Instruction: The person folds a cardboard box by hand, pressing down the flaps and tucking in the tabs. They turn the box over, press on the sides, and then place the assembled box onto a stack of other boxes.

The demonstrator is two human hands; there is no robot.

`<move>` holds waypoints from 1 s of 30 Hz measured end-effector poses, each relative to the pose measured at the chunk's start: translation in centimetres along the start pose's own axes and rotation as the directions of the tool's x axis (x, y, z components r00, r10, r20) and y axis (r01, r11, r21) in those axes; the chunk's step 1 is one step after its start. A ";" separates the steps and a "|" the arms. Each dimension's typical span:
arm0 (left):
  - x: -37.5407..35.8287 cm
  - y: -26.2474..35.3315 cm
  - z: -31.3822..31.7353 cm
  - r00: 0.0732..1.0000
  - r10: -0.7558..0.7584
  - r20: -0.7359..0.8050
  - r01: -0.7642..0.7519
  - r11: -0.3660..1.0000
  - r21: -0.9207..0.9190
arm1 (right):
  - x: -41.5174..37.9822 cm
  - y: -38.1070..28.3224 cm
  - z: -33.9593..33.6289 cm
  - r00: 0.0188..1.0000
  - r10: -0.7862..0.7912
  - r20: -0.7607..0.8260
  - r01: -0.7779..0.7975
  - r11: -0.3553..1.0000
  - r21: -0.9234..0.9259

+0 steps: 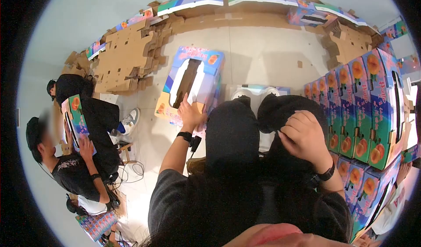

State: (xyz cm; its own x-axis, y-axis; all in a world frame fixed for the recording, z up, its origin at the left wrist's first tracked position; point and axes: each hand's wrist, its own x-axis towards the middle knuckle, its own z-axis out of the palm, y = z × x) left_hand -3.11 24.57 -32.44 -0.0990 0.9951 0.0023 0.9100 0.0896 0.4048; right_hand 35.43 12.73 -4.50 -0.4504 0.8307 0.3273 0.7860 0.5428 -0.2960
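One printed carton (pixel 212 82), blue and purple with peach pictures, lies on the floor ahead and to the left, a long dark opening in its white middle. My left hand (pixel 191 112) touches the carton's near part, fingers stretched out and apart over its orange-and-white surface. Above my right knee is my right hand (pixel 305 135), loosely bent, its thumb apart from the fingers and nothing visible in it. It is away from the carton.
Printed cartons (pixel 362 102) stand stacked at the right. Flat brown cardboard (pixel 123 58) lies at the left, more (pixel 348 45) at the back right. A co-worker (pixel 79 172) at the left handles a carton (pixel 75 117); another person's shoe (pixel 130 120) and cables are nearby.
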 end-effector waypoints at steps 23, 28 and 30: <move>-4.3 8.8 -19.1 0.603 0.554 -0.574 -0.594 0.792 0.140 | -2.1 -0.8 0.3 0.913 -0.220 -0.343 0.201 0.975 -0.090; -9.5 14.5 -24.7 0.445 0.616 -0.650 -0.722 0.676 0.146 | -3.7 -5.0 -3.4 0.766 -0.342 -0.545 0.260 0.939 -0.224; -11.6 16.0 -26.2 0.396 0.664 -0.634 -0.761 0.624 0.178 | -4.6 -7.2 -5.5 0.698 -0.371 -0.612 0.243 0.927 -0.284</move>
State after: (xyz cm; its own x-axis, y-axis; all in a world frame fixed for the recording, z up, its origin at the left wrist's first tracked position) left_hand 2.11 13.35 -2.05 0.3091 0.4272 0.8497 0.7149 -0.6936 0.0887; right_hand 34.17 4.32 1.03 -0.3465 0.3030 0.8878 0.7397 0.6703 0.0599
